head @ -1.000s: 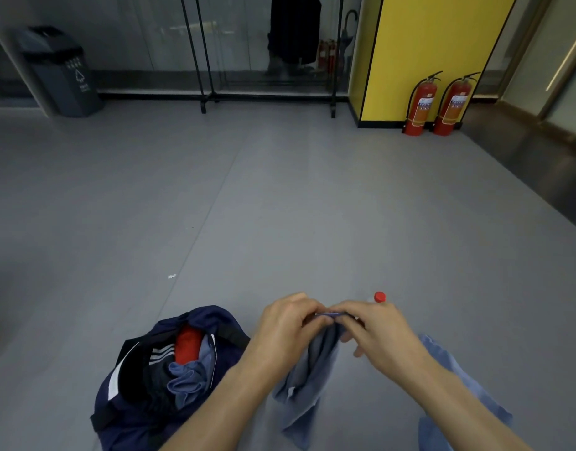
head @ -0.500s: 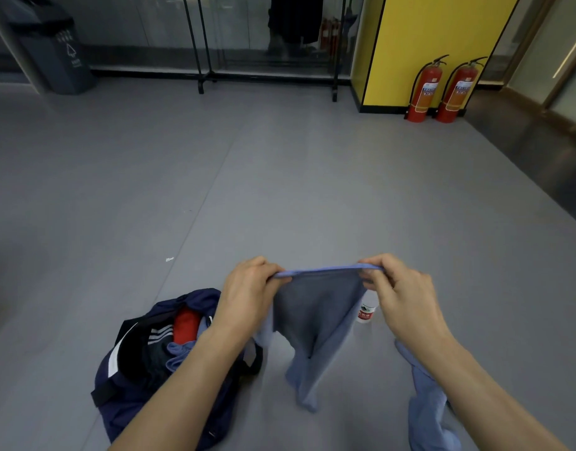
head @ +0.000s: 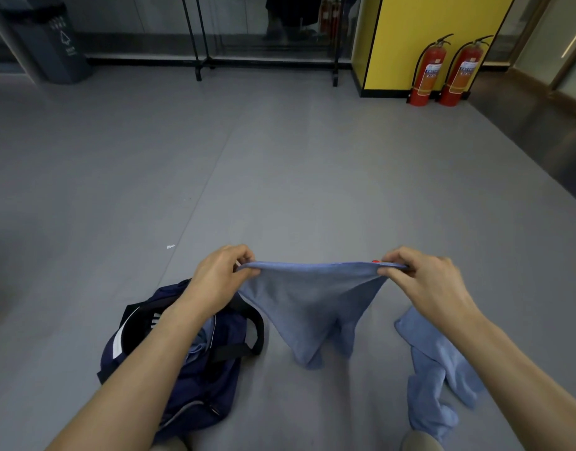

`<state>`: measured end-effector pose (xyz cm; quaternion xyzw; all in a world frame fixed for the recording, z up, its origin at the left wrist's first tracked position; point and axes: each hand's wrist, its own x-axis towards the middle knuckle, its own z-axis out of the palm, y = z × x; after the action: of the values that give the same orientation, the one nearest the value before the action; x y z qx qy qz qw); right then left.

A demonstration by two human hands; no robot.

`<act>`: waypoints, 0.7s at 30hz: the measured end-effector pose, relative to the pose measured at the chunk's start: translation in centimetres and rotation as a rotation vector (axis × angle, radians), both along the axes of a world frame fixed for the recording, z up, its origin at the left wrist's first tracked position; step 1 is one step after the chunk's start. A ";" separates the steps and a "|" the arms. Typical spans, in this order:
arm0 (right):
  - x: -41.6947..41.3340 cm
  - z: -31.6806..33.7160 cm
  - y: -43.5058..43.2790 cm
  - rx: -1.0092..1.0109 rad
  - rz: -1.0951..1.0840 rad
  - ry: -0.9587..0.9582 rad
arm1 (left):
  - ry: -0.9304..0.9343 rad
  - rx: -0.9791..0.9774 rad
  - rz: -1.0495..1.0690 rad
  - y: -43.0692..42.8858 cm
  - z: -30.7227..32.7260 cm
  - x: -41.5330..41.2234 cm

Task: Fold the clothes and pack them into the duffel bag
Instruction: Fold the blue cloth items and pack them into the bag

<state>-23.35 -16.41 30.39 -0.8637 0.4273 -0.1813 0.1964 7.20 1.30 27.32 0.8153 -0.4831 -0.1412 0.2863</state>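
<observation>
Your hands had drawn farther apart than half a second before, and the light blue garment [head: 307, 301] hung stretched between them at lower centre of the frame. Your left hand [head: 219, 275] pinched its top edge at one corner and your right hand [head: 423, 278] pinched the other, fingers curled on the cloth. That top edge ran nearly level, taut, with a darker blue hem. Below it the fabric sagged into a broad wedge ending in two soft points above the floor [head: 280, 177].

At lower left, under your left forearm, the navy duffel bag [head: 195, 379] lay open on the floor, with white trim, black straps and some blue cloth showing inside. At lower right a second light blue garment [head: 436, 369] lay crumpled on the floor, partly behind your right forearm.

A small red cap [head: 375, 261] peeked just above the stretched hem beside your right fingers; the rest of that object was hidden by the cloth.

The grey bin [head: 57, 43] at upper left bore a white recycling mark and characters too small to read. The two red fire extinguishers [head: 442, 73] at upper right, against the yellow panel [head: 410, 34], carried labels that were also illegible. A black rack [head: 198, 37] stood at the top centre, and a white scrap [head: 170, 246] lay on the floor left of your hands.
</observation>
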 end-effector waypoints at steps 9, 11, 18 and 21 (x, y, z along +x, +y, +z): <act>-0.3 -3.1 -1.3 0.080 0.017 0.057 | 0.004 0.073 0.152 -0.2 -2.5 0.5; 0.4 -4.2 -2.5 0.103 0.000 0.045 | 0.184 0.033 0.207 -0.8 -3.7 1.0; 5.0 -3.2 -9.3 0.108 -0.041 -0.008 | 0.850 -0.264 0.325 -7.7 -2.9 4.0; 7.0 -1.4 -12.7 0.030 -0.067 -0.140 | 0.707 -0.357 0.294 -11.6 -0.8 5.9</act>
<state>-16.31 -29.13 29.03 -0.8310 0.4440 -0.2413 0.2324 13.12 -10.30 26.54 0.7145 -0.2509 -0.2838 0.5882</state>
